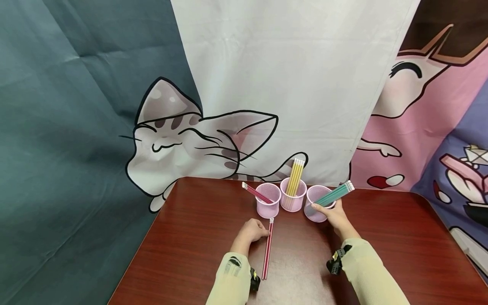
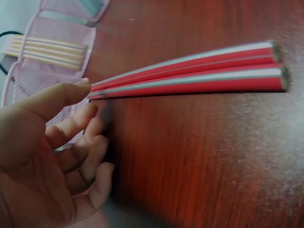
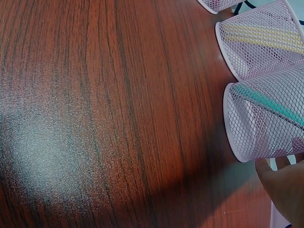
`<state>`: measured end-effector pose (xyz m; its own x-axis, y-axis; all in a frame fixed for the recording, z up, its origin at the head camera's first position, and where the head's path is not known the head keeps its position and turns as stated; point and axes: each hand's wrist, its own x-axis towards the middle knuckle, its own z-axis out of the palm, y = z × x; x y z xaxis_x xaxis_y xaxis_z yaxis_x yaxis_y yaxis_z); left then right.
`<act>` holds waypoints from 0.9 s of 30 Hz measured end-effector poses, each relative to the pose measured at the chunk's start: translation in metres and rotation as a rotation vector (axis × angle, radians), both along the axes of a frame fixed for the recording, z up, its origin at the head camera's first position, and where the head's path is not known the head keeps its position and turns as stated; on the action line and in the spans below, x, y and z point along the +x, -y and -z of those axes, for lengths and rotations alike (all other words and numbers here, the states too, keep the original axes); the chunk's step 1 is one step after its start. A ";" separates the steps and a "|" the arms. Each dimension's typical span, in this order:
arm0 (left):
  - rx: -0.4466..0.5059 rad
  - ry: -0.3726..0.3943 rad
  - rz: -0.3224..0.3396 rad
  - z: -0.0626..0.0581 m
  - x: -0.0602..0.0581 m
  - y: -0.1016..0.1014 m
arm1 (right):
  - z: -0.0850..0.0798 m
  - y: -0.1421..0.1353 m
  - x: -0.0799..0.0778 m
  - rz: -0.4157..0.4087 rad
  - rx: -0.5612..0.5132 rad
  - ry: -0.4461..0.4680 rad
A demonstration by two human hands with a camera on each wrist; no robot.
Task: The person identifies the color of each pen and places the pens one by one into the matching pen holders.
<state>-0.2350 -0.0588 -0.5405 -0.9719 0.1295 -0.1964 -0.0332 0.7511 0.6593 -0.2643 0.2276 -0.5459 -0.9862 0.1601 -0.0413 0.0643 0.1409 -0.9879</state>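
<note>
Two red pencils (image 1: pixel 267 254) with white stripes lie side by side on the table. My left hand (image 1: pixel 251 231) pinches them near their white-tipped far end, thumb and forefinger at the pencils (image 2: pixel 199 71) in the left wrist view. My right hand (image 1: pixel 335 216) grips the right-hand pink mesh pencil cup (image 1: pixel 314 215) from its right side, thumb across the front. In that cup, several teal pencils (image 1: pixel 333 195) lean to the right. Low in the right wrist view, part of the right hand (image 3: pixel 287 190) shows against the cup (image 3: pixel 256 123); some fingers are hidden.
Left of the gripped cup stand a middle mesh cup (image 1: pixel 292 205) with several yellow pencils (image 1: pixel 295 178) and a left mesh cup (image 1: pixel 267 209) with red pencils (image 1: pixel 256 192) leaning left. The brown table (image 1: pixel 190 237) meets a printed cloth backdrop (image 1: pixel 305 84) behind the cups.
</note>
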 end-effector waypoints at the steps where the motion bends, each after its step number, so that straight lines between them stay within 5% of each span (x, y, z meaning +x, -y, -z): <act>1: -0.028 -0.007 0.003 0.001 0.000 -0.001 | 0.002 -0.001 -0.001 0.005 0.001 -0.004; 18: -0.294 -0.025 0.047 -0.002 0.003 -0.011 | -0.006 -0.001 -0.002 -0.025 -0.046 0.062; 27: -0.297 -0.035 0.006 0.001 0.003 -0.012 | -0.005 0.001 -0.001 -0.016 -0.033 0.027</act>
